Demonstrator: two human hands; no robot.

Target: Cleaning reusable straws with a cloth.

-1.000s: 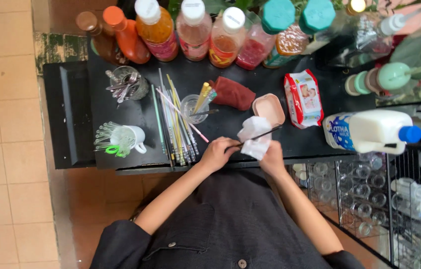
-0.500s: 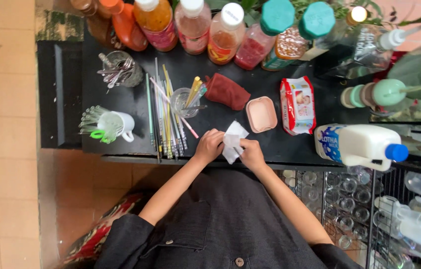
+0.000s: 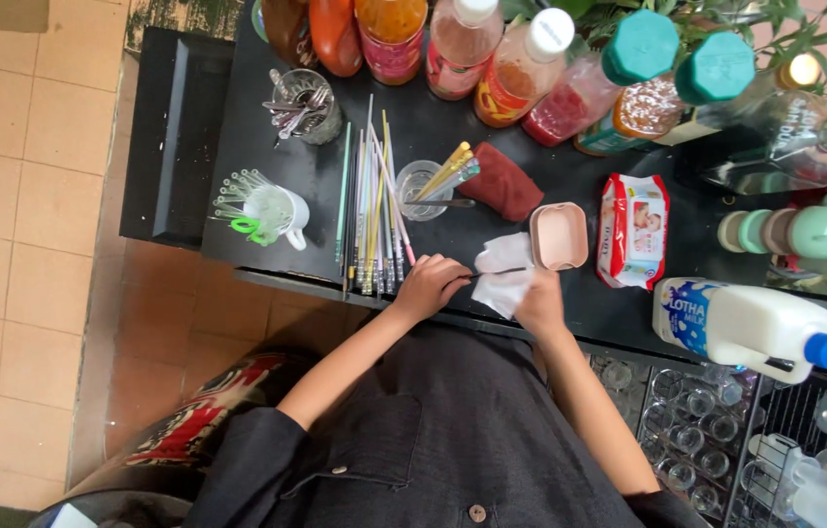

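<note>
Head view: both hands (image 3: 430, 286) (image 3: 541, 303) pinch crumpled white tissue (image 3: 503, 275).

Much of the bench's (image 3: 550, 323) clutter was cut off or too small to read.
The top edge cropped the row of sauce bottles (image 3: 394, 34), and the right edge cut the glass rack (image 3: 717, 460). The thin dark object (image 3: 488, 274) in the left hand's (image 3: 428, 286) grip was too small to identify, its end hidden in the white wipe (image 3: 503, 279); the right hand's (image 3: 541, 305) fingertips lay concealed beneath that wipe.
</note>
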